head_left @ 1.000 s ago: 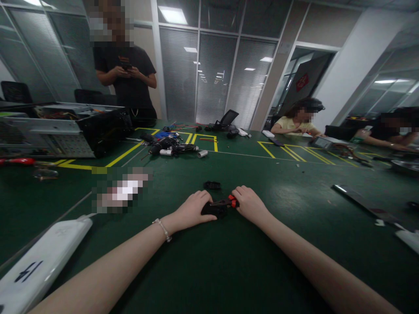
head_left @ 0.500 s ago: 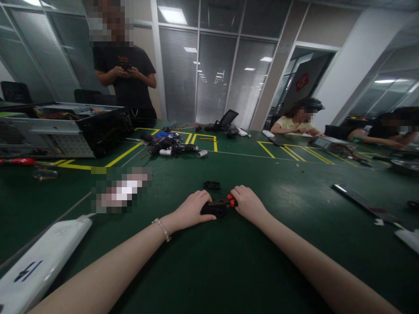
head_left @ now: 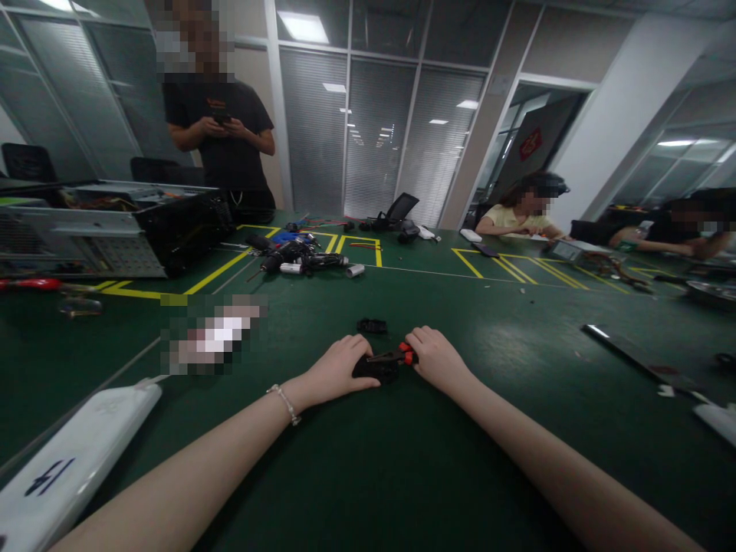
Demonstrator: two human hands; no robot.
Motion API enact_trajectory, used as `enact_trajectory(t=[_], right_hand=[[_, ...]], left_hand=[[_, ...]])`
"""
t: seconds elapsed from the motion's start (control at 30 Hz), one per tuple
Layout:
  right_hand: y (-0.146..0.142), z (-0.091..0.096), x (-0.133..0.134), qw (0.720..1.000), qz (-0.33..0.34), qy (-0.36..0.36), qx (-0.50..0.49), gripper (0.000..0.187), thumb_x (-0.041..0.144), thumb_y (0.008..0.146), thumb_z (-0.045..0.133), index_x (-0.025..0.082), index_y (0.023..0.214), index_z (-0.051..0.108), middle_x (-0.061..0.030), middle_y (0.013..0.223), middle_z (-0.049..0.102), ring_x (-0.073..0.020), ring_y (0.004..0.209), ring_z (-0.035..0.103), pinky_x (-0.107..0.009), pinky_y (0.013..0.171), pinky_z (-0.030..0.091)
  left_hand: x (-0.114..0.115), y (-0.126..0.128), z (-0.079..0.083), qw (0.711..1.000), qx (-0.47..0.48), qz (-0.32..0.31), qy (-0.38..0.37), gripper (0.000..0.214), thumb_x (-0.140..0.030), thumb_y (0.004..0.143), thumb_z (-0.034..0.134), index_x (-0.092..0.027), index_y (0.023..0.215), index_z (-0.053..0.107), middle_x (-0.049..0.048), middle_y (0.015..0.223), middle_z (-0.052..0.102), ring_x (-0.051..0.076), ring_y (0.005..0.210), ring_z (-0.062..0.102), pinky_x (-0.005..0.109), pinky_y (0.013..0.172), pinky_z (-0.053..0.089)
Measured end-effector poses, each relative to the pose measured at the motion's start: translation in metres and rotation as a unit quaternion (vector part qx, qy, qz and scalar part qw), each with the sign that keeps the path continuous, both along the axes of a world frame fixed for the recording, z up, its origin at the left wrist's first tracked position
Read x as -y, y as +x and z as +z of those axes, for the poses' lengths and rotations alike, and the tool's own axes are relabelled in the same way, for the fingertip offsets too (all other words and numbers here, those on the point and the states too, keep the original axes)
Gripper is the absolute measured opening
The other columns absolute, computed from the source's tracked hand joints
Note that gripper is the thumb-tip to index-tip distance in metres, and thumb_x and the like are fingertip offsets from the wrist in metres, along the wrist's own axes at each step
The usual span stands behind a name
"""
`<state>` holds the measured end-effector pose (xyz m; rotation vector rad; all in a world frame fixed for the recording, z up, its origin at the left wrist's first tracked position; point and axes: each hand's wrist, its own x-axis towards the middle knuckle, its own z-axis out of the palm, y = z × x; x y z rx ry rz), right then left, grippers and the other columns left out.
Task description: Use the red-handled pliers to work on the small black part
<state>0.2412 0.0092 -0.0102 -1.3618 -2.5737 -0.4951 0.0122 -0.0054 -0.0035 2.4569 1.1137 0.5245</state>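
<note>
My left hand (head_left: 343,364) is closed around a small black part (head_left: 379,372) low over the green table, thumb along its near side. In my right hand (head_left: 435,354) are red-handled pliers (head_left: 407,354), with the fingers wrapped round the grips. Their dark jaws reach left over the black part toward my left fingers; whether they bite on it I cannot tell. Just beyond my hands a second black piece (head_left: 372,326), shaped like a small housing, lies on the table.
An open computer case (head_left: 109,238) stands at the far left. Near it lie a pile of cables (head_left: 299,254) and a white power strip (head_left: 86,452). A dark flat bar (head_left: 624,353) rests at the right. One person (head_left: 218,130) stands across the table; others sit at the right.
My hands, the pliers and the black part hold almost the same place. The black part looks slightly turned between my fingers.
</note>
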Motion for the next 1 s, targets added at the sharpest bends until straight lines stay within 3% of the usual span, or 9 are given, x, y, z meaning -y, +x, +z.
enact_trajectory(t=[0.23,1.0], right_hand=[[-0.0012,0.0018,0.0009,1.0,-0.013,-0.003,0.006,0.024,0.011,0.066,0.053,0.013,0.089,0.055,-0.0088,0.088,0.055,-0.0197,0.081,0.047,-0.029,0.07,0.036],[-0.0013,0.0014,0.0005,1.0,-0.01,0.001,0.004,0.026,0.01,0.065,0.054,0.013,0.091,0.055,-0.0085,0.09,0.055,-0.0195,0.081,0.047,-0.029,0.071,0.036]], left_hand=[[-0.0016,0.001,-0.0029,1.0,0.004,-0.004,0.025,0.034,-0.045,0.071,0.06,-0.019,0.09,0.048,0.0035,0.096,0.05,0.02,0.086,0.047,0.031,0.072,0.039],[-0.0006,0.0011,-0.0004,1.0,-0.001,0.004,0.006,0.035,-0.045,0.07,0.06,-0.019,0.091,0.048,0.0038,0.097,0.049,0.02,0.087,0.048,0.031,0.072,0.039]])
